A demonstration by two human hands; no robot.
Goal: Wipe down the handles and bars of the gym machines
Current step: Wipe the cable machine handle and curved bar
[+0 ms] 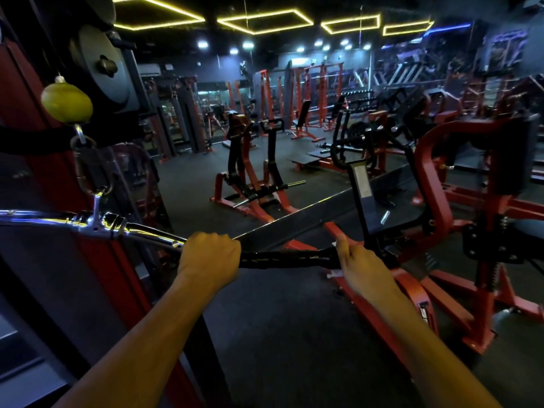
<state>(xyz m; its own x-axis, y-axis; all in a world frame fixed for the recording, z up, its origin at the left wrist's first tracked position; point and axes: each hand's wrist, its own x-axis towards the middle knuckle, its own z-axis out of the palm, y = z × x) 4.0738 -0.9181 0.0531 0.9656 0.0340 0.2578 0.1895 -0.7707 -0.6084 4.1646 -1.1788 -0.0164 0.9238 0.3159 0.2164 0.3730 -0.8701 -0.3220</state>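
Gripping both hands: chrome pulldown bar (141,228), worn black rubber grip (285,256).

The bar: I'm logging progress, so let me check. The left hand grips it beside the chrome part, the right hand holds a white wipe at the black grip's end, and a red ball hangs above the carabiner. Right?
Nearly. The ball above the carabiner is yellow-green, not red, as the head view shows. The left hand does grip the bar, and the right hand holds a white wipe at the grip's end.

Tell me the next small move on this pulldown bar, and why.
Probably slide the right hand, with the bit of white wipe showing under it, left along the black grip toward the left hand, which steadies the bar. The stretch between both hands looks uncovered.
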